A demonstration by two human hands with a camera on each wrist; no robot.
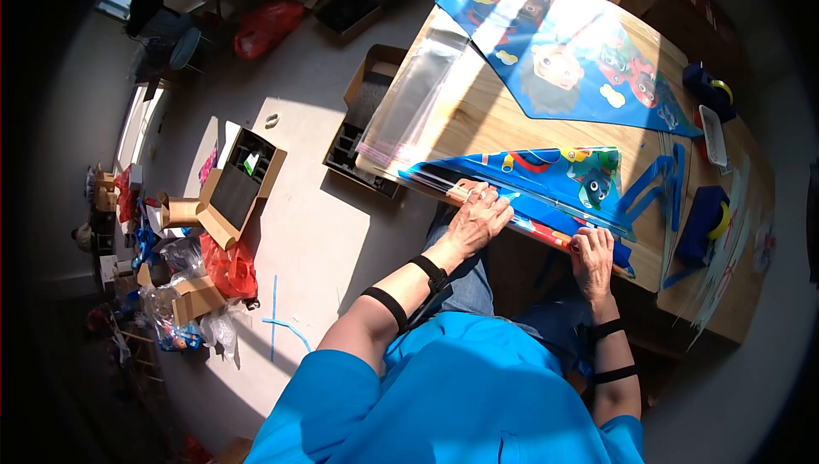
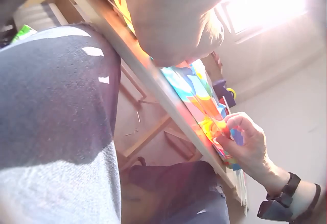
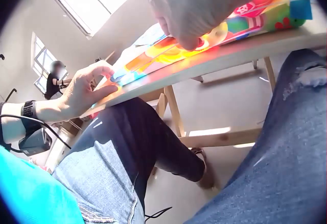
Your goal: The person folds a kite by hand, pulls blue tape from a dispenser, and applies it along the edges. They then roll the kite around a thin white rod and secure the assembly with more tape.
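Note:
A blue printed sheet with cartoon figures (image 1: 595, 188) lies folded along the near table edge, its front side a narrow multicoloured strip (image 3: 171, 54). The left hand (image 1: 479, 223) holds that strip at its left part, fingers on top; in the right wrist view the left hand (image 3: 84, 89) has its thumb low at the strip's edge. Farther right, the right hand (image 1: 592, 259) pinches the strip between thumb and curled fingers, as the left wrist view also shows of the right hand (image 2: 248, 145). The near hand hides part of the strip in each wrist view.
Another printed sheet (image 1: 554, 55) and clear plastic film (image 1: 422, 93) lie farther back on the wooden table (image 1: 478, 106). Blue tape dispensers (image 1: 701, 223), a white tray (image 1: 713, 136) and blue strips (image 1: 648, 184) are at the right. Open boxes (image 1: 243, 182) stand on the floor at left.

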